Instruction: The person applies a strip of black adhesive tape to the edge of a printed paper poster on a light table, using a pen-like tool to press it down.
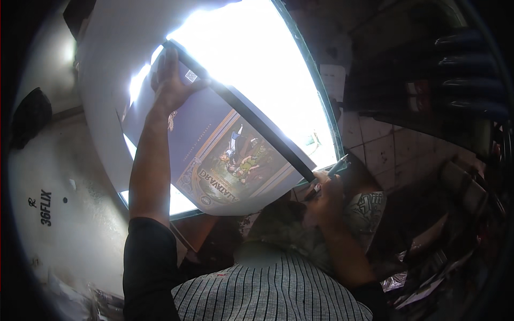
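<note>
My left hand (174, 83) lies flat with its thumb spread, pressing near the far end of a long dark straightedge (257, 128). Under it is a printed sheet (187, 123), purple-blue with an ornate framed picture of figures, seen upside down. The sheet's near edge curls over the edge of a brightly lit glass-topped light table (273, 59). Closed around a slim pen-like tool (337, 165), my right hand (326, 195) is at the straightedge's near end. The tool's tip points up and right, off the sheet; its exact kind is unclear.
A large pale sheet (99, 107) curves along the left side of the light table. Farther left is a white surface (80, 214) with dark lettering and a dark object (32, 117). Dark rolls (455, 75) stand at the right, above a tiled floor (380, 150). Clutter fills the lower right.
</note>
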